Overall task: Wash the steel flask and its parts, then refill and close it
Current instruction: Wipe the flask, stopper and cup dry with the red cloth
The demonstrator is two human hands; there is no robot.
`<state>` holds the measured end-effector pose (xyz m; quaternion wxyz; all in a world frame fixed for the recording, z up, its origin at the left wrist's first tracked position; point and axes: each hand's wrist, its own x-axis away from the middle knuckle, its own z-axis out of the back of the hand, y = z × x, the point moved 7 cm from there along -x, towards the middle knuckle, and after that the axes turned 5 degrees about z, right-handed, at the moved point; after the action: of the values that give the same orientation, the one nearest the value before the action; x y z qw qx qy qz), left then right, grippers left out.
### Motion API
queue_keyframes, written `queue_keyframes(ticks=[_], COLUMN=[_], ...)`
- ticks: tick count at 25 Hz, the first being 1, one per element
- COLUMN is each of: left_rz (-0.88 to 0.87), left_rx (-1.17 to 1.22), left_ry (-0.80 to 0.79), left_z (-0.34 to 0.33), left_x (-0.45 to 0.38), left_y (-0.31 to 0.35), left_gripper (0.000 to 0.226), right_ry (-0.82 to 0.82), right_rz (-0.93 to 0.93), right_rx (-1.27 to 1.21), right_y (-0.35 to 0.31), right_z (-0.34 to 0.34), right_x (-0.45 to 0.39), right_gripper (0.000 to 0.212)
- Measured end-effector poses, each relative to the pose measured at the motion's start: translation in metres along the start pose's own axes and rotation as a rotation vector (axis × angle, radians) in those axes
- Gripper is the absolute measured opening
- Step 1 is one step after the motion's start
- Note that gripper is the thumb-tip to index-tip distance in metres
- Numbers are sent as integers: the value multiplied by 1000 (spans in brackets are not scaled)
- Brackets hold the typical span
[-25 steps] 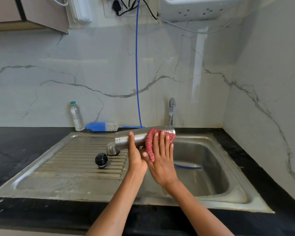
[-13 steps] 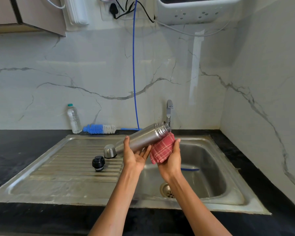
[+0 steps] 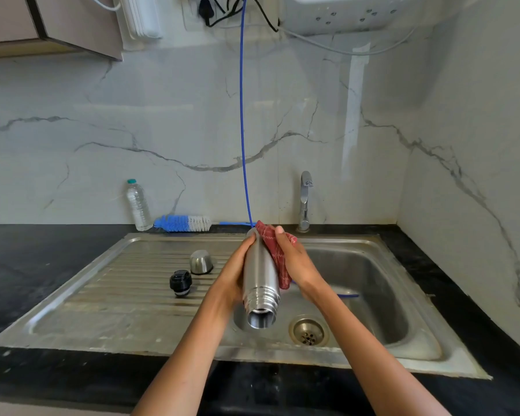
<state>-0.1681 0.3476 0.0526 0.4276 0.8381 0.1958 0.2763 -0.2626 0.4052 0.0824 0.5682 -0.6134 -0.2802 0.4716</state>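
Note:
The steel flask (image 3: 260,277) is held over the sink's left part, its open threaded mouth pointing toward me and its base away. My left hand (image 3: 233,273) grips its left side. My right hand (image 3: 297,262) presses a red checked cloth (image 3: 275,250) against its right side. On the ribbed draining board (image 3: 126,283) stand the steel cup lid (image 3: 201,261), upside down, and the black stopper (image 3: 180,282) in front of it.
The sink basin (image 3: 373,283) with its drain (image 3: 309,331) lies below the flask. A tap (image 3: 304,199) stands behind the basin. A clear plastic water bottle (image 3: 138,205) and a blue-and-white bottle brush (image 3: 183,223) rest at the back wall. A blue hose (image 3: 242,115) hangs down.
The flask has been swung round from lying sideways, mouth to the right, to mouth toward me. The cloth now lies along its right side near the base.

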Motion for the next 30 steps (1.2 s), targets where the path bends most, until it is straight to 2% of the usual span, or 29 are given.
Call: queue_keyframes(ticks=[1, 4, 8, 11, 13, 16, 19, 22, 25, 28, 30], left_rz=[20, 56, 106, 126, 119, 114, 96, 71, 55, 54, 17], left_rx=[-53, -205, -191, -224, -302, -383, -338, -212, -155, -59, 102], left_ry=[16, 55, -19, -72, -71, -80, -134, -132, -94, -48, 60], left_z=[4, 14, 14, 16, 21, 24, 17, 18, 14, 9, 16], left_x=[-1, 0, 4, 6, 4, 3, 7, 7, 12, 13, 8], left_y=[-1, -4, -7, -8, -10, -10, -7, -2, 2, 3, 8], left_gripper=[70, 70, 76, 73, 82, 94, 81, 71, 69, 69, 67], right_ry=[3, 49, 133, 27, -42, -132, -147, -39, 31, 109, 131], right_rz=[35, 83, -84, -206, -255, -231, -166, -169, -191, -161, -113], right_rx=[48, 113, -127, -239, -207, -142, -291, -464, -373, -385, -401], right_y=[-3, -9, 5, 27, 29, 14, 10, 29, 35, 23, 11], right_z=[1, 7, 26, 30, 30, 32, 34, 43, 40, 34, 33], right_x=[-6, -25, -36, -35, -32, -33, -31, -26, -23, -18, -11], right_gripper=[48, 53, 51, 62, 68, 54, 39, 45, 52, 43, 37])
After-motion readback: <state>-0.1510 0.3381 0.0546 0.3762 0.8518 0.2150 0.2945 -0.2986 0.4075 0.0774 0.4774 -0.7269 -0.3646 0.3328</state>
